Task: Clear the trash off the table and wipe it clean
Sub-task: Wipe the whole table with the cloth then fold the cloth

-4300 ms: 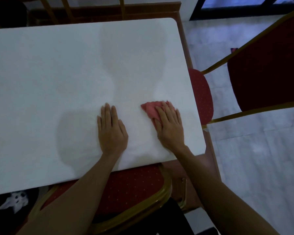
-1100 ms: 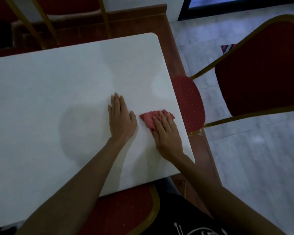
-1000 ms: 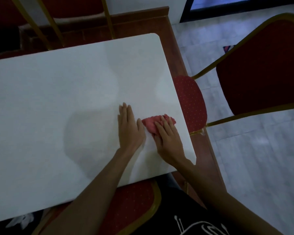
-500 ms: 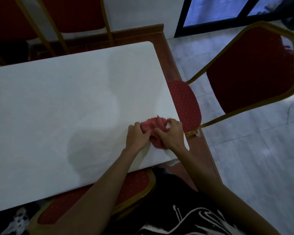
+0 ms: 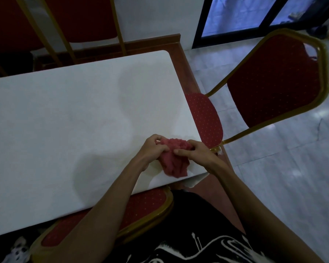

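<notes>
Both hands now lift the red cloth (image 5: 174, 158) (bunched) just above the white surface (image 5: 65, 118) near its right corner; left hand (image 5: 154, 149) and right hand (image 5: 196, 151) each pinch it.

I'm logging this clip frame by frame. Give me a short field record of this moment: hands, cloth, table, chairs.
left hand: grips the cloth's left side
right hand: pinches the cloth's right side
cloth: red, bunched, held between both hands over the table's near right corner; contact with the top cannot be told
table: white top, rounded corners
end chair: red seat tucked under the right end
near chair: red, gold frame, tucked at the near side
free chair: red, standing apart on the floor
</notes>
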A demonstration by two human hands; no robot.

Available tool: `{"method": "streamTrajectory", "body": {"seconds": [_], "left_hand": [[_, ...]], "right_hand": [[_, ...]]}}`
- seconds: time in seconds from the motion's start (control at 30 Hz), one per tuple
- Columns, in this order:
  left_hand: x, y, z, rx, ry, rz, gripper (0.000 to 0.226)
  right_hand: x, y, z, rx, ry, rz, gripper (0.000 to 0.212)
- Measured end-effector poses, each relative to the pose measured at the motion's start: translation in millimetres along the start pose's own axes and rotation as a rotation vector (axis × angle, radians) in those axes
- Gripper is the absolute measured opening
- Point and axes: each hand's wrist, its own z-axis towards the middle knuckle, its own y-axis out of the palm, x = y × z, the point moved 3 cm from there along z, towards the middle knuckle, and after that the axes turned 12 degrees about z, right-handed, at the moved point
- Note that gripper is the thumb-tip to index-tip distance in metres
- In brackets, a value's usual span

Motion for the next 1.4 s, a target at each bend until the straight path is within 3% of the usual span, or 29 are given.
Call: {"method": "streamTrajectory", "body": {"seconds": [0.1,0.2,0.33,0.43,0.6,0.7,0.8,0.93,1.03,1.17,1.27,1.4], "left_hand": [[2.1,-6.3,-4.4,-0.022,0.039,0.02,0.026],[-4.4,-17.5,-10.4,-0.024,0.03,0.08,0.032],[-15.4,-29.5,-20.1,-0.247,-0.082,0.122,0.053],[-20.8,-27.9,-24.4,-0.358,-0.099,0.147,0.048],[-26.6,-12.7,-22.5,-0.383,-0.157,0.182,0.038],[-33.5,-7.4,-14.9,-0.231,-0.202,0.135,0.028],[-38.4,-8.5,-9.0,-0.058,-0.201,0.269,0.006],[-35.5,-11.7,-6.2,0.162,-0.164,0.433,0.018],[-26.7,-9.4,-5.2,0.309,-0.126,0.508,0.022],[-19.5,-4.6,-1.0,0.429,-0.149,0.574,0.036],[-18.8,0.1,1.3,0.408,-0.159,0.583,0.039],[-17.7,3.4,5.9,0.397,-0.086,0.516,0.028]], "right_hand": [[-3.2,5.5,2.2,-0.021,-0.012,-0.064,0.056],[-8.4,11.1,3.5,-0.032,-0.041,-0.064,0.039],[-12.8,4.3,1.0,0.005,-0.056,0.058,0.021],[-16.0,-4.0,-0.5,0.043,-0.062,0.104,0.022],[-14.5,-1.6,18.6,0.079,-0.074,0.038,0.026],[-15.8,1.1,36.3,0.243,-0.16,-0.172,0.028],[-10.1,-0.5,42.3,0.4,-0.22,-0.341,0.039],[3.5,-7.6,30.3,0.522,-0.257,-0.382,0.035],[11.9,-8.0,28.6,0.502,-0.282,-0.391,0.022],[18.6,-5.5,34.6,0.439,-0.273,-0.428,0.028],[17.6,-6.0,39.3,0.403,-0.267,-0.482,0.024],[14.3,-9.8,38.6,0.374,-0.239,-0.492,0.011]]}}
